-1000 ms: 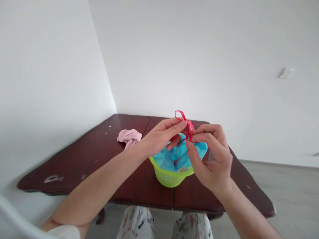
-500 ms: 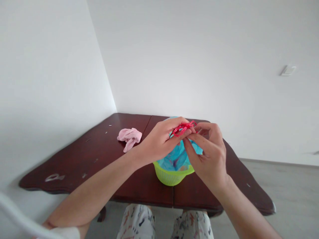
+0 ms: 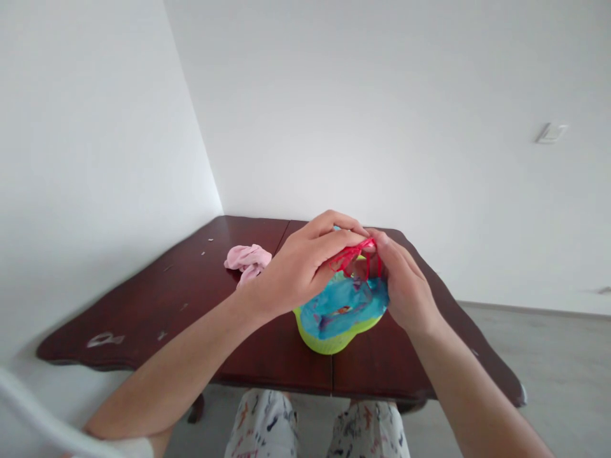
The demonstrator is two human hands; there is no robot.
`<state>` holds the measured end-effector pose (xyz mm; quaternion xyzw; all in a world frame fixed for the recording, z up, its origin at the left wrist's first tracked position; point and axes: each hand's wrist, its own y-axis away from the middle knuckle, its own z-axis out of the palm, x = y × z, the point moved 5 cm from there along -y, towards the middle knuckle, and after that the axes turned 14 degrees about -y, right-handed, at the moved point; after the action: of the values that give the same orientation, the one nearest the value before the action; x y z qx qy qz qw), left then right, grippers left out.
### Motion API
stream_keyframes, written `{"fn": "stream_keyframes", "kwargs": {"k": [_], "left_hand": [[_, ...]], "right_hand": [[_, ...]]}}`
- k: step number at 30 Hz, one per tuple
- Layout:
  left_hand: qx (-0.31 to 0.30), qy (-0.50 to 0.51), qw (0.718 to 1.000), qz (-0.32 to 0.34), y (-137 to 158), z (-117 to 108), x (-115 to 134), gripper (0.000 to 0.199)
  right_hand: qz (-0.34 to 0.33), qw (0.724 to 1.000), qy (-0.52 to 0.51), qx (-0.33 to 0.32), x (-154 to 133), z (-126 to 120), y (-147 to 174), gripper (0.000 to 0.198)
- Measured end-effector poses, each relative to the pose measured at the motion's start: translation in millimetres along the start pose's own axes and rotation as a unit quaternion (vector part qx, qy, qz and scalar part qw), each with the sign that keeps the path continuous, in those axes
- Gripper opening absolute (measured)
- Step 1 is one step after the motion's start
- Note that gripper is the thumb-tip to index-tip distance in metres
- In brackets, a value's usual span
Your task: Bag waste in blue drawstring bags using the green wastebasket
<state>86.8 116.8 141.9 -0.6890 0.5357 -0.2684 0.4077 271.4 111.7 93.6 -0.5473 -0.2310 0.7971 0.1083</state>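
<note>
My left hand (image 3: 312, 257) is closed on a bunched red plastic string (image 3: 347, 257), its fingers stretching over the top of it. Opposite, my right hand (image 3: 405, 273) pinches the same string between thumb and fingers, with thin strands hanging down beside it. Below both hands stands a lime-green basket (image 3: 329, 345) lined with a crumpled blue plastic bag (image 3: 351, 305). Small reddish and purple patches show in the bag, too blurred to name. Whether the string is joined to the bag I cannot tell.
A crumpled pink cloth (image 3: 248, 257) lies left of the basket on the dark red wooden table (image 3: 167, 312). White walls (image 3: 334, 114) rise behind and to the left. The table has a wavy front edge, with my legs (image 3: 267, 423) below it.
Both hands have shifted around the red string, and the right fingers have moved up and behind it. Strands now hang down. The blue bag lies lower and flatter, showing more of its inside.
</note>
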Motion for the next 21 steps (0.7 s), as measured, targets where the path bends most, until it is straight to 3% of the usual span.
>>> {"fn": "stream_keyframes", "kwargs": {"k": [4,7,9,12,17,21], "left_hand": [[0.009,-0.015,1.0,-0.004,3,1,0,0.026],[0.007,-0.032,0.999,-0.002,3,2,1,0.017],[-0.006,-0.02,1.0,0.006,4,4,1,0.018],[-0.028,0.015,0.999,0.021,6,8,1,0.027],[-0.018,0.07,0.996,0.044,12,11,-2,0.039],[0.01,0.087,0.995,0.052,19,12,-4,0.038]], "right_hand": [[0.112,0.985,-0.129,0.006,14,5,-1,0.047],[0.149,0.977,-0.15,-0.015,15,11,-2,0.045],[0.162,0.973,-0.155,-0.048,14,15,-2,0.056],[0.163,0.967,-0.177,-0.085,13,18,-1,0.07],[0.118,0.962,-0.226,-0.094,11,18,-1,0.063],[0.124,0.958,-0.24,-0.099,15,18,0,0.067]]}}
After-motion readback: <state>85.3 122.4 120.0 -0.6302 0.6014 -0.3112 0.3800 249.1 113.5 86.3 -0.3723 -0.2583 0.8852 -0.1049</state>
